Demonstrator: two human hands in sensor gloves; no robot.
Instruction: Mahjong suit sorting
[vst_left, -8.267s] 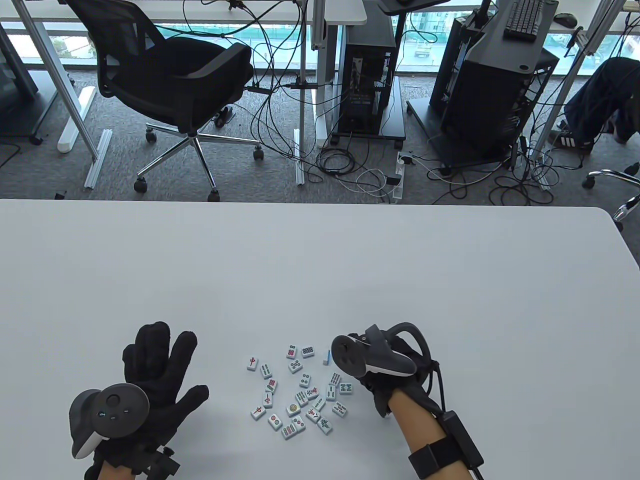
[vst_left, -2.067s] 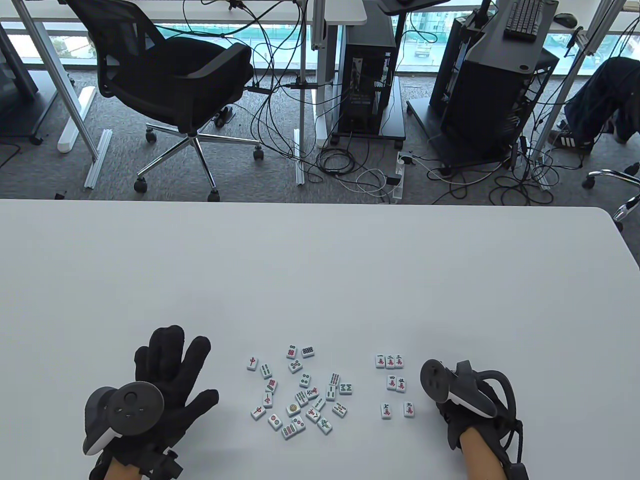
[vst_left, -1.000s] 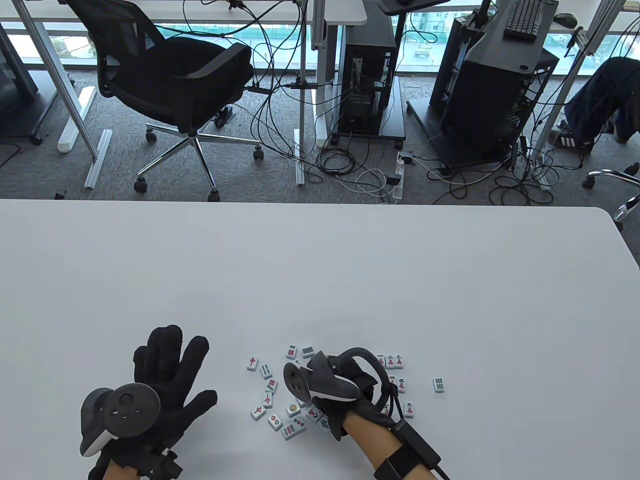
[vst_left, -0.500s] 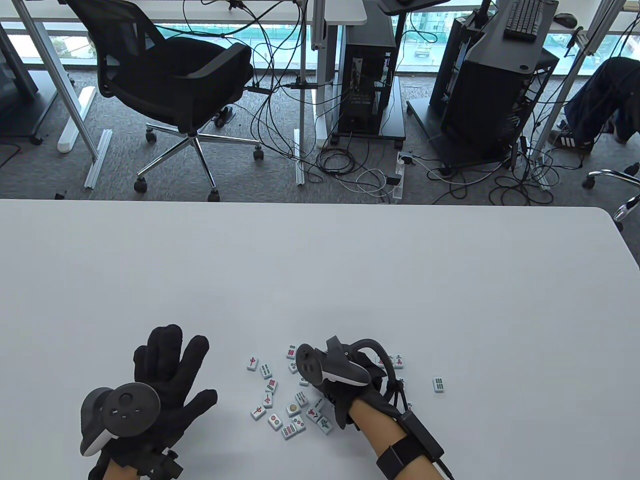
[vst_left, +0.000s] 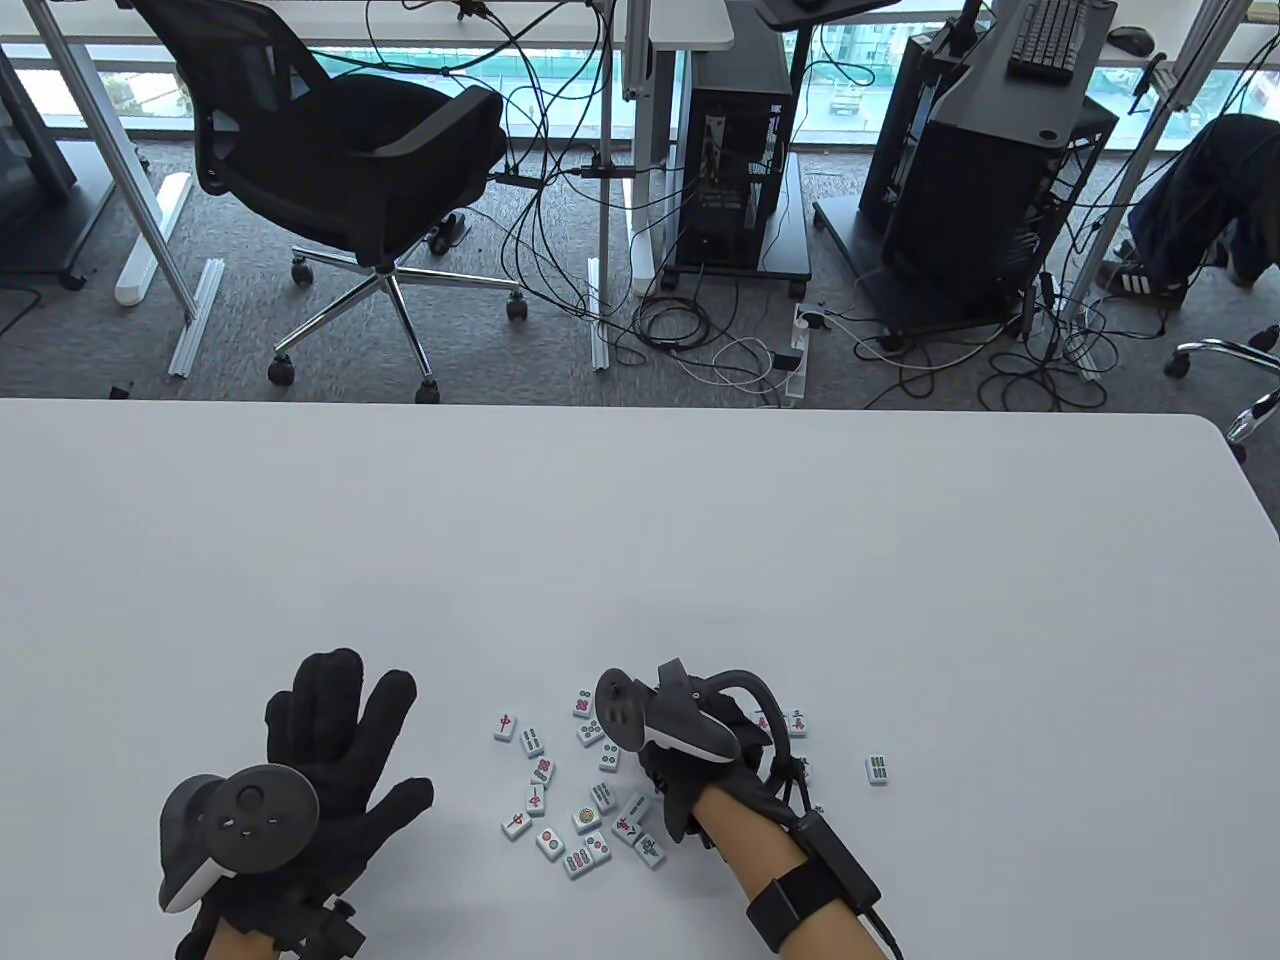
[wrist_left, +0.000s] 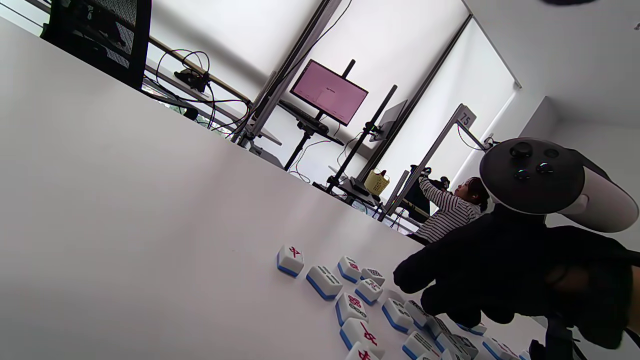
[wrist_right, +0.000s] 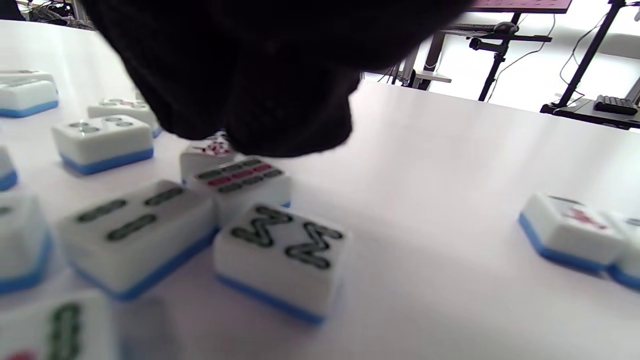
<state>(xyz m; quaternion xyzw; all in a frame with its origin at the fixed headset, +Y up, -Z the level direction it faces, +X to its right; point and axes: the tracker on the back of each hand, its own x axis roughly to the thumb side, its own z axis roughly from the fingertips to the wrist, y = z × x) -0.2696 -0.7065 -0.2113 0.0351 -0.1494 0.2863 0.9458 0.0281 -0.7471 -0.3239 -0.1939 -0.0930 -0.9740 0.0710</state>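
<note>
A loose pile of mahjong tiles (vst_left: 560, 790) lies face up near the table's front edge; it also shows in the left wrist view (wrist_left: 350, 305). My right hand (vst_left: 655, 760) hovers over the pile's right side, fingers bunched and pointing down. In the right wrist view its fingertips (wrist_right: 280, 135) come down on a tile with red marks (wrist_right: 207, 150), behind a red-and-green bamboo tile (wrist_right: 240, 177) and an eight-bamboo tile (wrist_right: 285, 245). Whether they grip it is hidden. My left hand (vst_left: 330, 740) lies flat and spread, left of the pile.
Sorted character tiles (vst_left: 797, 720) lie right of the pile, mostly hidden by my right wrist. One bamboo tile (vst_left: 877, 768) lies alone further right. The white table (vst_left: 640, 540) stretches far beyond the tiles.
My right hand has crept a little up and left over the pile's right side. The lone bamboo tile on the right and my left hand have not moved.
</note>
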